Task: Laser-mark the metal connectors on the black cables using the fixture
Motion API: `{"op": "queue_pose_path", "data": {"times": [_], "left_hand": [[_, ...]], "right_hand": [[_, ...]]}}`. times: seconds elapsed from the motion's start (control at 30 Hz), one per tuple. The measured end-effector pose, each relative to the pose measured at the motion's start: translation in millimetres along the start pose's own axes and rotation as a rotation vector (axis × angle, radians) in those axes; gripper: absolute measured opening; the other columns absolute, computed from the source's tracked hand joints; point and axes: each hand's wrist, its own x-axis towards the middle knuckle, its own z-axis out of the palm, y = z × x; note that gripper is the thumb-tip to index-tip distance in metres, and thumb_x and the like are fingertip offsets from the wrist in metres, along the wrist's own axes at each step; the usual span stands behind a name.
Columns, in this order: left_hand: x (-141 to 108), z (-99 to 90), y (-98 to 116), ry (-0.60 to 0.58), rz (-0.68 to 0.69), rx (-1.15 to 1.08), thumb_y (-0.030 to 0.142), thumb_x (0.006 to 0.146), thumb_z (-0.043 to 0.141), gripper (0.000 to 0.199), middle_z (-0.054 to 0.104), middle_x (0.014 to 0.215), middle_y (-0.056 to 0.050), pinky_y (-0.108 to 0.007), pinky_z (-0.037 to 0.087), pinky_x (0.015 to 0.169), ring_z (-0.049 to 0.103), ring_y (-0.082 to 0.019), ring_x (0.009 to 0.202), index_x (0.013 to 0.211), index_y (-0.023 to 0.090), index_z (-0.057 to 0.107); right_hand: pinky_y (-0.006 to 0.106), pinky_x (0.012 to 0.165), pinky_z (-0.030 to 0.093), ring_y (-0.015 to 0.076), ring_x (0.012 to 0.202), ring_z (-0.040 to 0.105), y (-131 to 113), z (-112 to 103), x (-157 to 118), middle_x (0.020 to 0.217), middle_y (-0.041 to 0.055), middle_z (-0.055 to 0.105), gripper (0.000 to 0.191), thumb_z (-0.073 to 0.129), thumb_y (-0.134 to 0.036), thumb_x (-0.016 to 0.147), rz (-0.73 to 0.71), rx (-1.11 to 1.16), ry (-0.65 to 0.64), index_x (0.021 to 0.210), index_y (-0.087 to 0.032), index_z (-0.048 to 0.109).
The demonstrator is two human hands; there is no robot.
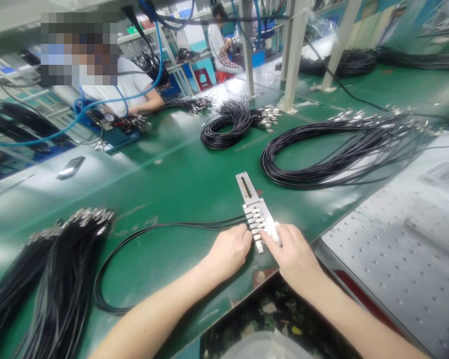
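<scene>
Our two hands work at a metal fixture on a green table.

Our left hand (235, 249) closes around black cables (164, 225); our right (292, 249) grips the metal fixture (261, 219).

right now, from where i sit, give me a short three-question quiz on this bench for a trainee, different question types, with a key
1. True or false: the right hand touches the flat silver metal fixture.

2. Multiple choice: the thick black cable bundle at the near left has small tips. What colour do they look?
a) blue
b) silver
c) red

3. Fill in the blank: from the fixture, the long, thin black cables loop out toward the person's ____ side.

Key: 1 true; 2 b; 3 left
</scene>
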Motion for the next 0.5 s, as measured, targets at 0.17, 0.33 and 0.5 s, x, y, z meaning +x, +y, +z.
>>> {"op": "queue_pose_path", "data": {"times": [0.17,0.33,0.5], "left_hand": [[-2.4,-10.3,0.2,0.032,-0.014,0.014,0.009,0.086,0.034,0.02,0.051,0.075,-0.005,-0.029,0.044,0.058,0.05,-0.018,0.067,0.083,0.015,0.052],[-13.9,-14.0,5.0,0.174,0.111,-0.057,0.023,0.092,0.036,0.029,0.057,0.109,-0.01,-0.034,0.043,0.079,0.051,-0.02,0.095,0.117,0.016,0.048],[-20.6,0.6,11.6,0.175,0.156,-0.132,0.044,0.09,0.039,0.049,0.043,0.136,-0.008,-0.041,0.029,0.101,0.034,-0.022,0.126,0.13,0.015,0.038]], "right_hand": [[0.041,0.083,0.047,0.0255,0.099,0.047,4.1,-3.5,-5.8,0.105,0.0171,0.055,0.038,0.041,-0.006,0.083,-0.052,-0.011,-0.031,0.116,-0.014,0.057],[0.04,0.082,0.046,0.0255,0.097,0.049,2.7,-6.5,-2.5,0.101,0.0165,0.057,0.035,0.042,-0.006,0.082,-0.047,-0.048,-0.034,0.112,-0.013,0.06],[0.032,0.067,0.045,0.0207,0.08,0.05,12.9,-10.0,5.5,0.083,0.01,0.058,0.036,0.04,-0.004,0.08,-0.069,0.026,-0.051,0.104,-0.018,0.064]]}}
